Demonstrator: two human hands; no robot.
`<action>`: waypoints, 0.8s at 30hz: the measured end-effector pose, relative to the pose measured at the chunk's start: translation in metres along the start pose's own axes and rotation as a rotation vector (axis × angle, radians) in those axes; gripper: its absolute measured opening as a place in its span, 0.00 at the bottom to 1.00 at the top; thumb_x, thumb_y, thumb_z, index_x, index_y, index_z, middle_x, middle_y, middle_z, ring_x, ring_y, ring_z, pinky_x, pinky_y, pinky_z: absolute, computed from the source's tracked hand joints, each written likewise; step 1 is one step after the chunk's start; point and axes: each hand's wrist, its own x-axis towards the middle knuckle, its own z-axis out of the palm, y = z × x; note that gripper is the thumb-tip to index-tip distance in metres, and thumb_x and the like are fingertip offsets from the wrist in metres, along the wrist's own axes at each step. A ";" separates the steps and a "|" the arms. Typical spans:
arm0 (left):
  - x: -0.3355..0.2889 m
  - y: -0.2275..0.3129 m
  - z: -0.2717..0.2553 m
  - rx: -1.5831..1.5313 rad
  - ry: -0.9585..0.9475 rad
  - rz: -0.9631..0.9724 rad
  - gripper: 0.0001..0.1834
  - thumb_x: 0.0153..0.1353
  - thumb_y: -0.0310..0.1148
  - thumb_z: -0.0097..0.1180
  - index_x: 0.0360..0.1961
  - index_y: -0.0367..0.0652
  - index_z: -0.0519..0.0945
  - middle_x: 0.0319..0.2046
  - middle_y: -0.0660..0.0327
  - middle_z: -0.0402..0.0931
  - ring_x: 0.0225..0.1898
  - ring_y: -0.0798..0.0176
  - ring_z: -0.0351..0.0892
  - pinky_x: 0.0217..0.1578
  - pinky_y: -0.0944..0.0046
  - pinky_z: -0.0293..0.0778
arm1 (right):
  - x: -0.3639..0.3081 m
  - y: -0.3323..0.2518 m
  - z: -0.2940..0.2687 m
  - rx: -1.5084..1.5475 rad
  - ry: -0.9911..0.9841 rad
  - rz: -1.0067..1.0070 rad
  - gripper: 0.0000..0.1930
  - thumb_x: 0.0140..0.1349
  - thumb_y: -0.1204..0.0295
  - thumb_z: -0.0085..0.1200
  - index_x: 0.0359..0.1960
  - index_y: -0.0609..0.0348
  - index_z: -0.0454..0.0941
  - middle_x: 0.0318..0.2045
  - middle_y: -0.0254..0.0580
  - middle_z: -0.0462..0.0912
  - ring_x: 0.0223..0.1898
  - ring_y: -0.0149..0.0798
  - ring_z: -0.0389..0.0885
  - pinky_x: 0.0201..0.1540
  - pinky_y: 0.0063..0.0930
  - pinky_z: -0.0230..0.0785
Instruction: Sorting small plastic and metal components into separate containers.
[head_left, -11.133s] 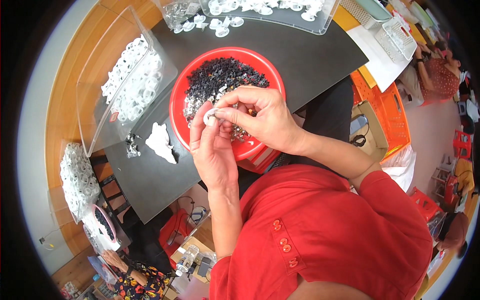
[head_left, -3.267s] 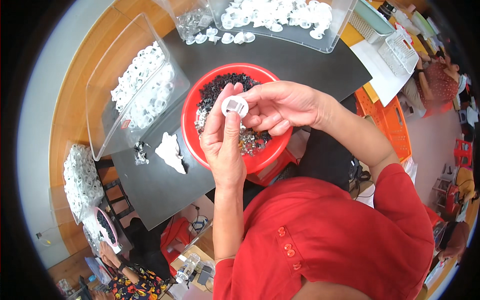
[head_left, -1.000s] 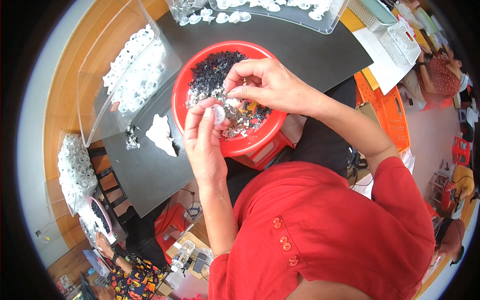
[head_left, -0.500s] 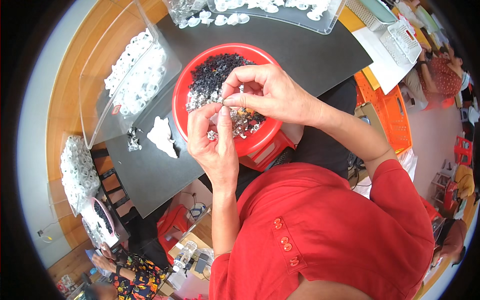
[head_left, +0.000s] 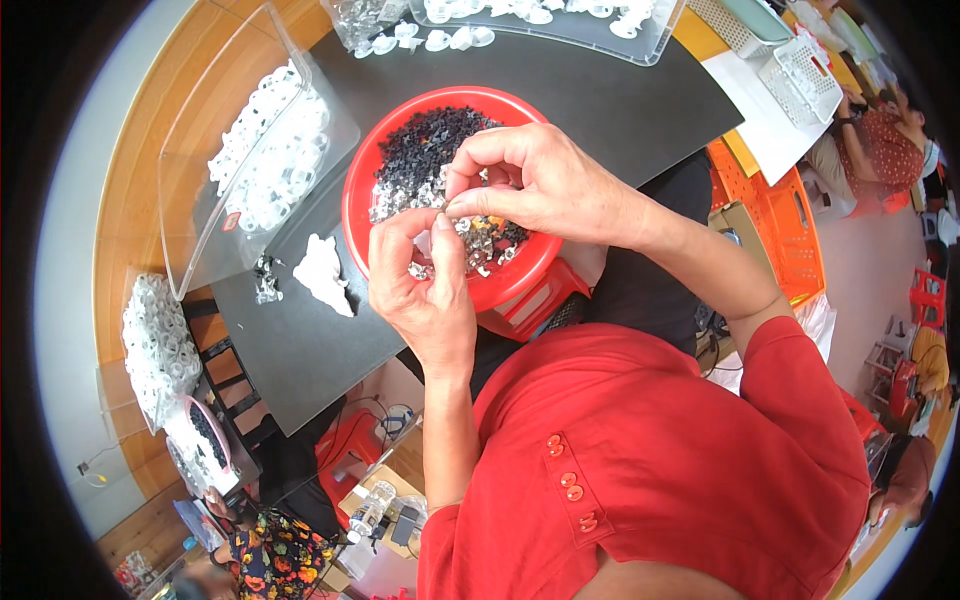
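Observation:
Over a red basin [head_left: 360, 150], my two hands meet fingertip to fingertip. My left hand [head_left: 425, 270] pinches with thumb and forefinger. Opposite it, my right hand [head_left: 540, 185] is closed in a pinch too, its other fingers curled. What lies between the fingertips is too small and too covered to name. In the basin are a heap of small black parts [head_left: 425, 145] and, nearer me, small silvery parts [head_left: 400, 195] mixed with dark and yellowish ones. My hands hide part of the contents.
A clear bin of white plastic parts [head_left: 275, 150] stands left on the dark table [head_left: 600, 100]. Beside the basin lie a crumpled white tissue [head_left: 323, 275] and small black-and-clear scraps [head_left: 267, 280]. Another clear tray [head_left: 640, 50] is at the far edge; an orange crate [head_left: 800, 240] sits right. Other people work nearby.
My left hand has shifted slightly left, and its fingers have moved a little. The right hand stays nearly in place. At lower left, the other person's arm has moved.

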 end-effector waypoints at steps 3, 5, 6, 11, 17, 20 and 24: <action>-0.004 -0.004 0.002 -0.142 -0.033 -0.156 0.01 0.61 0.25 0.56 0.32 0.39 0.79 0.29 0.67 0.75 0.29 0.74 0.69 0.30 0.73 0.64 | 0.000 0.000 -0.002 -0.025 -0.030 -0.001 0.11 0.57 0.67 0.58 0.32 0.65 0.79 0.26 0.40 0.80 0.28 0.31 0.76 0.34 0.27 0.70; -0.006 -0.005 0.003 -0.441 -0.059 -0.345 0.05 0.65 0.28 0.53 0.37 0.39 0.78 0.35 0.67 0.76 0.33 0.73 0.73 0.34 0.73 0.68 | 0.000 0.003 0.000 0.014 -0.009 -0.005 0.11 0.57 0.67 0.57 0.33 0.65 0.78 0.27 0.42 0.80 0.29 0.33 0.77 0.35 0.28 0.70; -0.005 -0.005 0.003 -0.440 -0.059 -0.346 0.05 0.65 0.28 0.53 0.37 0.39 0.78 0.35 0.67 0.76 0.33 0.73 0.73 0.34 0.73 0.68 | 0.000 0.004 0.002 0.054 0.010 -0.011 0.11 0.58 0.68 0.57 0.33 0.65 0.78 0.28 0.43 0.80 0.30 0.34 0.78 0.35 0.29 0.70; 0.000 -0.007 0.000 -1.223 -0.120 -0.676 0.16 0.68 0.32 0.47 0.53 0.34 0.71 0.46 0.55 0.75 0.43 0.63 0.78 0.44 0.65 0.76 | -0.004 0.004 0.004 -0.135 0.104 -0.193 0.05 0.61 0.74 0.55 0.35 0.63 0.75 0.29 0.35 0.75 0.30 0.28 0.74 0.33 0.22 0.67; 0.000 -0.007 0.003 -1.182 -0.107 -0.696 0.17 0.69 0.33 0.48 0.53 0.33 0.71 0.45 0.55 0.75 0.41 0.65 0.78 0.44 0.66 0.76 | -0.010 0.005 0.009 -0.488 0.166 -0.425 0.04 0.58 0.74 0.55 0.34 0.58 0.73 0.30 0.38 0.73 0.32 0.42 0.74 0.37 0.33 0.65; -0.001 -0.009 0.002 -1.164 -0.117 -0.694 0.17 0.69 0.34 0.48 0.53 0.33 0.71 0.43 0.56 0.76 0.40 0.65 0.78 0.44 0.66 0.77 | -0.009 0.007 0.008 -0.681 0.097 -0.467 0.05 0.57 0.72 0.54 0.34 0.56 0.74 0.30 0.36 0.74 0.33 0.38 0.75 0.40 0.31 0.64; -0.001 -0.009 0.000 -1.134 -0.139 -0.665 0.17 0.69 0.35 0.48 0.52 0.33 0.72 0.40 0.58 0.77 0.40 0.67 0.78 0.43 0.67 0.76 | -0.006 0.013 0.008 -0.829 0.100 -0.633 0.05 0.55 0.70 0.51 0.33 0.54 0.74 0.30 0.33 0.74 0.31 0.33 0.76 0.41 0.31 0.61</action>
